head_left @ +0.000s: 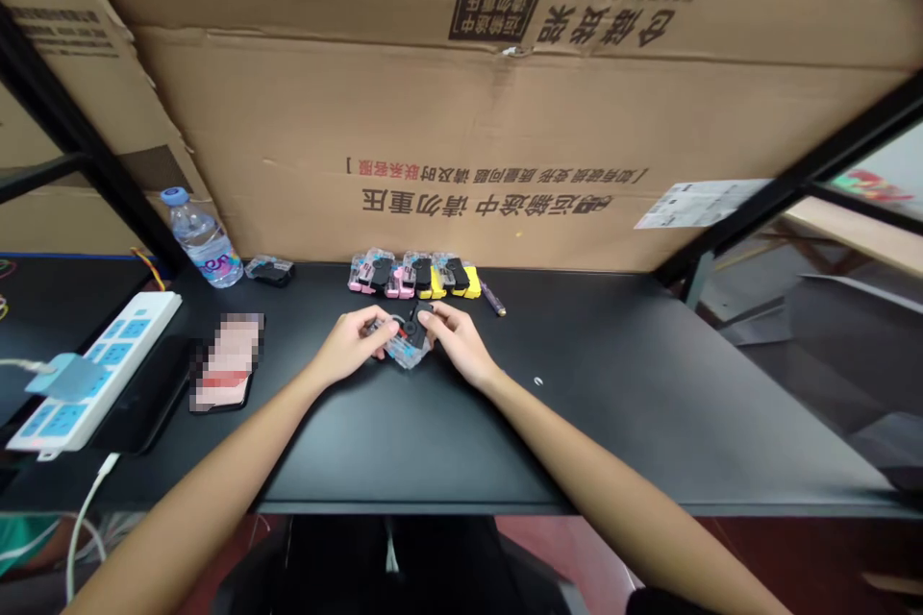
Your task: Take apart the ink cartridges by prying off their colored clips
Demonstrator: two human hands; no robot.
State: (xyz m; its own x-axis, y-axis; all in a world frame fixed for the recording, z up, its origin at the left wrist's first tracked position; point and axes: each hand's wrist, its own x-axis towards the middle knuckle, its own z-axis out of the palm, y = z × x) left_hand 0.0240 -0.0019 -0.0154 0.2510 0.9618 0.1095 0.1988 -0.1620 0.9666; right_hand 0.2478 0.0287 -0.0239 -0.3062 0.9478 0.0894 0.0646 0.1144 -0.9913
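Observation:
Above the middle of the dark table, a small flat piece (409, 353) of clear plastic with a black part and a bit of red is held between both hands. My left hand (359, 342) pinches its left side, thumb on top. My right hand (460, 338) grips the black part at its upper right with thumb and fingers. Just beyond the hands, several similar clear-and-black pieces (378, 269) stand in a row, some with pink parts and some with yellow parts (470, 282). The undersides of the fingers are hidden.
A dark pen-like stick (492, 299) lies right of the row. A tiny white bit (537, 381) is on the table (612, 404). To the left are another clear-and-black piece (271, 271), a water bottle (207, 240), a phone (229, 360) and a power strip (101, 375). Cardboard (433, 115) walls the back.

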